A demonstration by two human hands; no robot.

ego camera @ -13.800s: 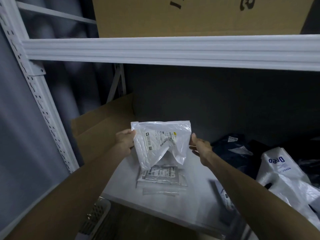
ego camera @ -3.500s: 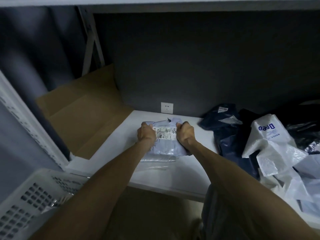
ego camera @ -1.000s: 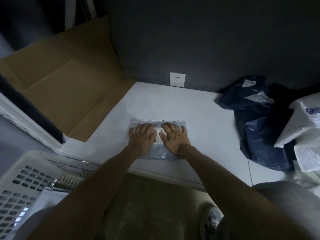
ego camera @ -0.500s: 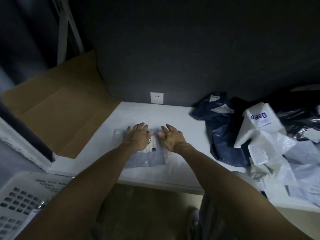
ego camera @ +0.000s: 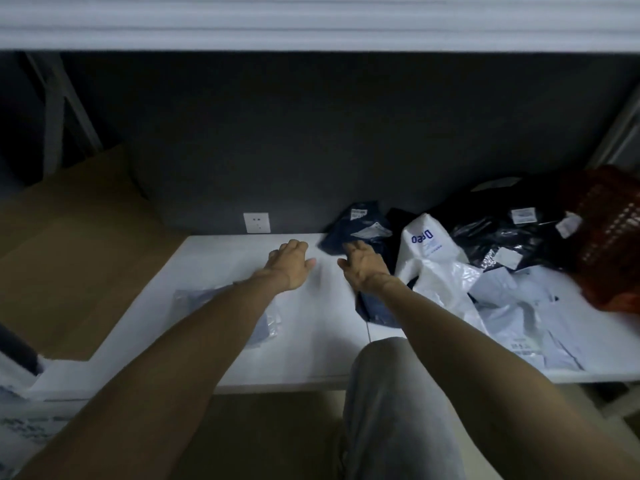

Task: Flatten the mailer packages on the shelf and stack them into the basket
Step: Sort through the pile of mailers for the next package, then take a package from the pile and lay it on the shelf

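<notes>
A flattened pale blue mailer lies on the white shelf, partly hidden under my left forearm. My left hand is stretched out over the shelf past it, fingers relaxed, holding nothing. My right hand reaches beside it, fingers spread, its fingertips at the edge of a dark blue mailer. To the right lies a pile: a white mailer with blue print, black mailers and flat pale mailers. A corner of the white basket shows at the lower left.
A flat cardboard sheet leans at the shelf's left end. A red mesh basket stands at the far right. A wall socket sits on the dark back wall. The upper shelf's white beam runs overhead. My knee is below the shelf edge.
Both hands lifted off the pale blue mailer and moved forward and right toward the pile. The mailer stays flat on the shelf. The view swung up and right.
</notes>
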